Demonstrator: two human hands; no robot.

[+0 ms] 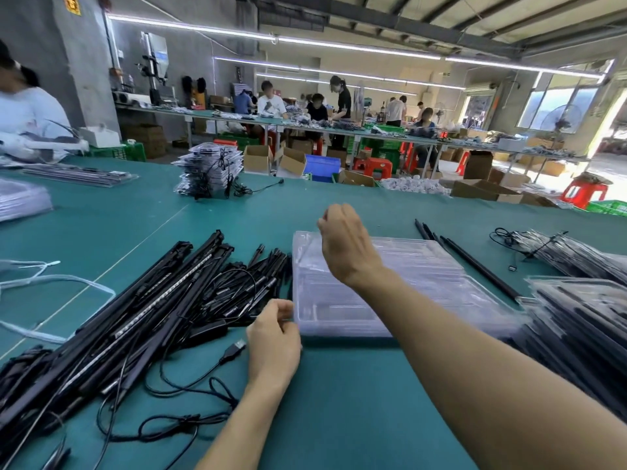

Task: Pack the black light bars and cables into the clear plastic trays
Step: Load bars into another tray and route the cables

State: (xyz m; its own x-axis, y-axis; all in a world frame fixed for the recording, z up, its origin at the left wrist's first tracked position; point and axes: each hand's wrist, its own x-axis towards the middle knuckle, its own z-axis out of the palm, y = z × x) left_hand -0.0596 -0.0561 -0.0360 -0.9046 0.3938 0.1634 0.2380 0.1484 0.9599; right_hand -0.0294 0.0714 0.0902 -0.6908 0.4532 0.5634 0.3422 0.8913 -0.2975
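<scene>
A stack of clear plastic trays [424, 266] lies in the middle of the green table. My left hand [273, 337] is at the stack's near left corner, thumb and fingers curled and pinching the edge of the top tray. My right hand [346, 245] hovers over the far left corner with its back to the camera and fingers curled; whether it holds anything is hidden. A heap of black light bars [142, 307] with tangled black cables [190, 385] and a USB plug [234, 349] lies to the left of the trays.
Packed trays [583, 320] are stacked at the right, with loose black bars [475, 262] beside them. Another packed stack [212, 167] stands at the table's far edge. A seated person [30, 120] works at the far left. White straps [51, 279] lie at the left edge.
</scene>
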